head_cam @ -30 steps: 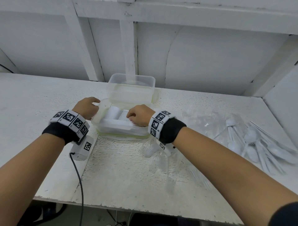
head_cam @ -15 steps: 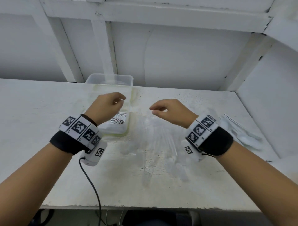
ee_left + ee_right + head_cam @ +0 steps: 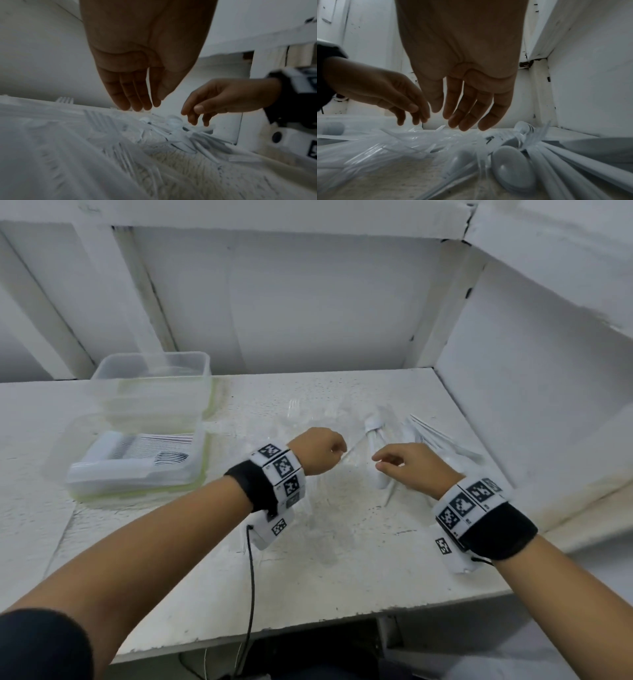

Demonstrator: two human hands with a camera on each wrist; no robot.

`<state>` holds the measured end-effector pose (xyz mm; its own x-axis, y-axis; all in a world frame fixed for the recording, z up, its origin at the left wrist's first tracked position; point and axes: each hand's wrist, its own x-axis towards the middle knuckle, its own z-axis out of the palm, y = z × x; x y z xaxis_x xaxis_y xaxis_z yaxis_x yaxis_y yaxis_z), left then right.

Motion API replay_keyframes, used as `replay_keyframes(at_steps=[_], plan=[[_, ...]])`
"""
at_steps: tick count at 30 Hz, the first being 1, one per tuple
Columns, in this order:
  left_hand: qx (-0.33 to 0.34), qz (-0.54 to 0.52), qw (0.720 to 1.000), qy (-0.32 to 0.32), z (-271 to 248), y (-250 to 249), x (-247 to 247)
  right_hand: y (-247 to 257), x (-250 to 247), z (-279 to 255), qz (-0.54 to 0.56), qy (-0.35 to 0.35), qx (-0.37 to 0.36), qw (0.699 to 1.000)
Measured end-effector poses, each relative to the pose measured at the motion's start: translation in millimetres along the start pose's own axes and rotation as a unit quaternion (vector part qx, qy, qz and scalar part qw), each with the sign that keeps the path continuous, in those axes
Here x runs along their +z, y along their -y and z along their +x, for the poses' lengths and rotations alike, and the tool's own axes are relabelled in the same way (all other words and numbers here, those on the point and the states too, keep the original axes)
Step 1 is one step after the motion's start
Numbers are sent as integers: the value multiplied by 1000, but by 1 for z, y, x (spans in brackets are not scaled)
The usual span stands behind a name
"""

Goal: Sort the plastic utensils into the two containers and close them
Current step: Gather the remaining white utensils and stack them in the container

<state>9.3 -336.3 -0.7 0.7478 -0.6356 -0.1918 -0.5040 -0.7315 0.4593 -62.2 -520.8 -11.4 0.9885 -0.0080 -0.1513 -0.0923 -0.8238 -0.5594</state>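
While the hands were at the near box (image 3: 137,460) a second ago, pressing on its lid, both are now over the pile of spoons (image 3: 378,453) and forks (image 3: 301,409) near the right edge of the table (image 3: 342,594). The left hand (image 3: 317,455) was by the box half a second ago. Now it hangs over the clear forks, well away from the box. In its wrist view the fingers (image 3: 130,94) point down, straight and loose, and hold nothing. Their tips are just above the forks. I cannot tell if they touch.

The right hand (image 3: 411,470) has moved too, from the middle of the table to over the white spoons. Its fingers (image 3: 471,108) hang down, a little spread, and hold nothing. The two hands are close, fingertips near each other, but apart.

The near box sits by the left edge with its lid on. White things are packed inside. The far box (image 3: 152,385) stands right behind it, near the back edge, with no lid. It looks clear, and I cannot tell what is in it. The spoons lie in a heap near the back right corner. The forks lie spread just to their left, toward the boxes.
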Motion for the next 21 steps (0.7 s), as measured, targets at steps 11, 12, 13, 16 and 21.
replay_keyframes(at_steps=[11, 12, 13, 16, 21], plan=[[-33, 132, 987, 87, 69, -22, 19, -21, -7, 10, -26, -29, 34, 999], [-31, 144, 985, 94, 69, -22, 20, -22, -7, 11, -28, -26, 36, 999], [-30, 153, 983, 98, 68, -21, 21, -22, -6, 12, -27, -24, 38, 999], [-39, 165, 981, 91, 64, -20, 21, -22, -5, 13, -13, -24, 37, 999], [-73, 196, 972, 105, 64, -13, 21, -20, -1, 17, -17, -20, 33, 999]])
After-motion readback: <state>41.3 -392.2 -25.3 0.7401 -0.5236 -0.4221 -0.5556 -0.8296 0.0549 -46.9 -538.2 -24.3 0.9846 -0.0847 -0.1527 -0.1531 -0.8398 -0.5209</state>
